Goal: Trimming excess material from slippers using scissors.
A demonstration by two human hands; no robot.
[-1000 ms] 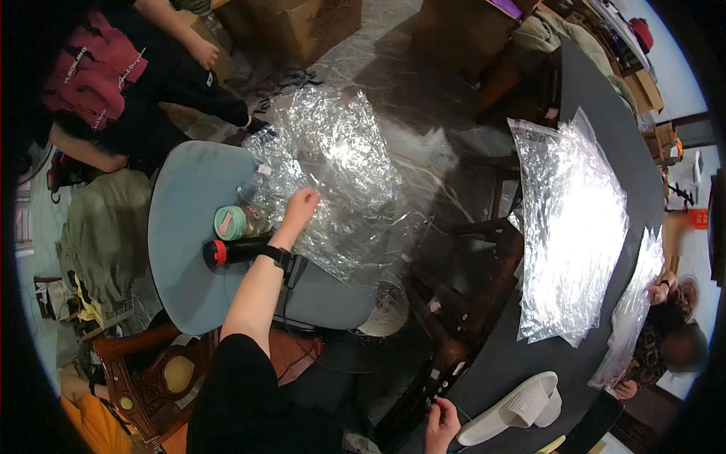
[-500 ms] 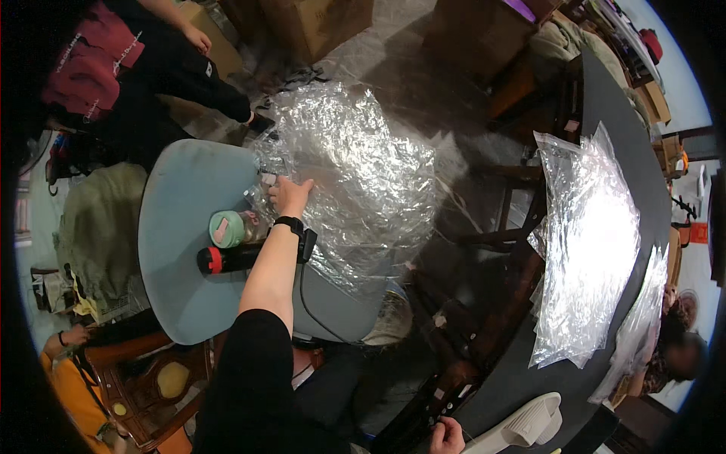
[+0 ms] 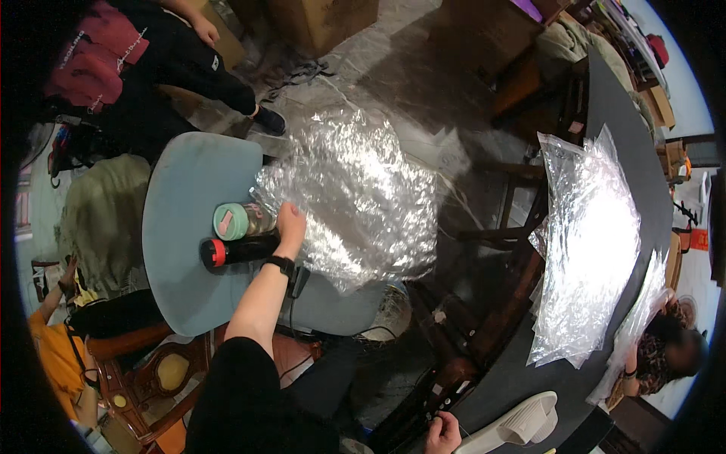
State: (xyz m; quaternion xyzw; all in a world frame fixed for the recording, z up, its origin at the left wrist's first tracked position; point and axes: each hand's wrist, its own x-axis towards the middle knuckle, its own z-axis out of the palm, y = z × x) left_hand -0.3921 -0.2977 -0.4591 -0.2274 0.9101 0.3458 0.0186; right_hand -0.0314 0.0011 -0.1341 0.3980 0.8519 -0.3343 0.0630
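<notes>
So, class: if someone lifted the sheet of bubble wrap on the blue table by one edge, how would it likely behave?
The bubble wrap sheet would probably flop: it already lies crumpled and droops over the blue table edge. It likely weighs little for its spread, being thin and see-through. It may drag the jar lying at its edge by the left hand.

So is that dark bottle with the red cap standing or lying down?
Lying down. The dark bottle rests on its side on the blue table, red cap pointing left, left hand at its other end.

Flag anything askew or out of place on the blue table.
The bubble wrap is crumpled and hangs past the blue table edge, not flat. Two bottles lie on their sides under its corner, where the left hand rests. Nothing looks spilled or broken.
</notes>
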